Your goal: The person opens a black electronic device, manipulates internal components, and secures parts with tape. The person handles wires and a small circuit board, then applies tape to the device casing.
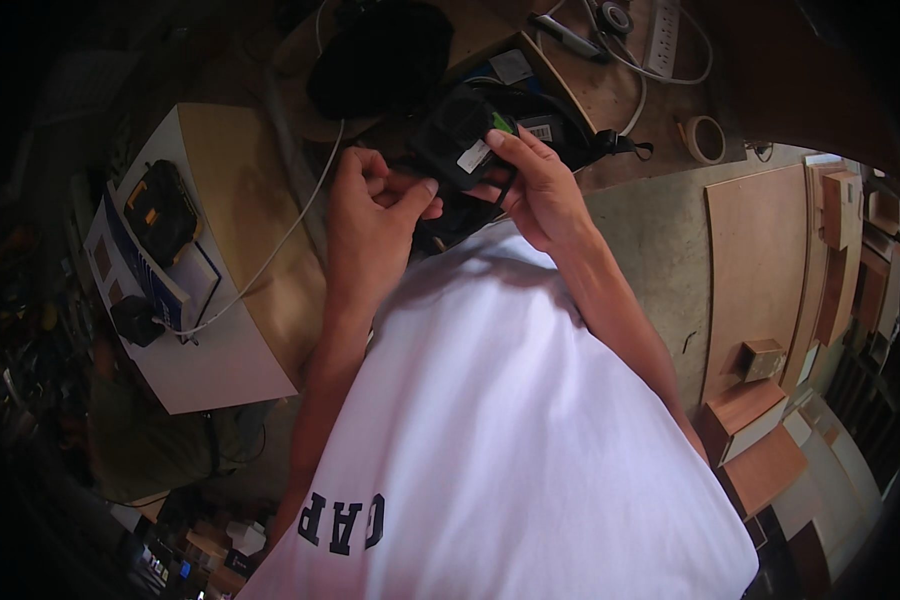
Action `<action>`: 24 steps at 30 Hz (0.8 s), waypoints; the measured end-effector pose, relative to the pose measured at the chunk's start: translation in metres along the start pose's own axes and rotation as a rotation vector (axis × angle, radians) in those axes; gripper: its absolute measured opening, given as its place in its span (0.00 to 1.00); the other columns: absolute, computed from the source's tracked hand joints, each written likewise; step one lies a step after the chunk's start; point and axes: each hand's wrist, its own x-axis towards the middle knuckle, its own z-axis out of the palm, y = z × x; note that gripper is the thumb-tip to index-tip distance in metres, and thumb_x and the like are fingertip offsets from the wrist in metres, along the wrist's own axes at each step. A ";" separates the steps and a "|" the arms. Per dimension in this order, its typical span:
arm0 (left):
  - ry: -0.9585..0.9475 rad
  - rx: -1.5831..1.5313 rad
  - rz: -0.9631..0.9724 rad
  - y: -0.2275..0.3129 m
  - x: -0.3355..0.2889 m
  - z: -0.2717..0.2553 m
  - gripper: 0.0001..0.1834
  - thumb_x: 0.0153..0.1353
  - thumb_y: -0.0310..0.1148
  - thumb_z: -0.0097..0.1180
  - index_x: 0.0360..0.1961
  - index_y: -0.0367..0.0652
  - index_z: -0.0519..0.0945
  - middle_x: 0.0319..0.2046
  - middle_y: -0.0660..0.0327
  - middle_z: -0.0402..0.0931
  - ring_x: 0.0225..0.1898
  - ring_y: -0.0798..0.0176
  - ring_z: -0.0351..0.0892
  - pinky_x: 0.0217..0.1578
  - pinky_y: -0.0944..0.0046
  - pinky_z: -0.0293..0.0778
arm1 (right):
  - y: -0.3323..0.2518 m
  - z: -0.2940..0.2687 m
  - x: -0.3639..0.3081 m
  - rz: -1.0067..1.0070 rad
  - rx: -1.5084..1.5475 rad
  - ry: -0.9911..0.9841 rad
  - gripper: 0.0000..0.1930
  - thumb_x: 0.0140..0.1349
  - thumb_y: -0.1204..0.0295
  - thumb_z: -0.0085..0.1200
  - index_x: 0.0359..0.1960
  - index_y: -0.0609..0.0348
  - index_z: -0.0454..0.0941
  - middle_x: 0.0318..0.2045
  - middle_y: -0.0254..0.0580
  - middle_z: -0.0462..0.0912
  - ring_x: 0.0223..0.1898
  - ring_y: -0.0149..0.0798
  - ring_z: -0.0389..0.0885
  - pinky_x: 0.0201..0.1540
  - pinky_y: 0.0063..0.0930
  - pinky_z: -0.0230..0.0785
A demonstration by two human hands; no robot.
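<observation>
The right hand [535, 190] is pinching the black, white-labelled device [455, 135] over the open box [562, 75]. The left hand's [375, 215] thumb and forefinger are pressing together beside it, contents indiscernible. Keeping the device steady is advisable.

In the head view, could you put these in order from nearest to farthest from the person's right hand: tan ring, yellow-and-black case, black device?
1. Black device: gripped in the right hand.
2. Tan ring: off to the right.
3. Yellow-and-black case: far over on the left.
</observation>
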 end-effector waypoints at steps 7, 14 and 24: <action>-0.221 -0.010 -0.133 0.011 0.003 -0.019 0.35 0.70 0.25 0.70 0.72 0.38 0.64 0.55 0.48 0.85 0.55 0.56 0.89 0.52 0.57 0.90 | -0.006 0.008 0.003 -0.035 -0.267 -0.101 0.25 0.75 0.66 0.70 0.70 0.58 0.83 0.51 0.37 0.91 0.46 0.30 0.90 0.56 0.34 0.87; -0.440 -0.402 -0.296 -0.013 0.042 -0.018 0.34 0.71 0.37 0.75 0.73 0.39 0.74 0.55 0.54 0.87 0.50 0.60 0.92 0.50 0.55 0.92 | -0.039 0.003 0.002 -0.133 -0.795 -0.306 0.24 0.80 0.57 0.65 0.67 0.60 0.86 0.40 0.28 0.90 0.39 0.22 0.84 0.42 0.23 0.75; -0.441 -0.463 -0.242 -0.016 0.048 0.031 0.26 0.77 0.48 0.65 0.63 0.38 0.82 0.51 0.56 0.89 0.48 0.58 0.93 0.48 0.52 0.93 | -0.030 -0.005 0.009 -0.571 -0.943 0.105 0.19 0.84 0.58 0.58 0.54 0.62 0.92 0.33 0.41 0.87 0.33 0.33 0.85 0.40 0.32 0.77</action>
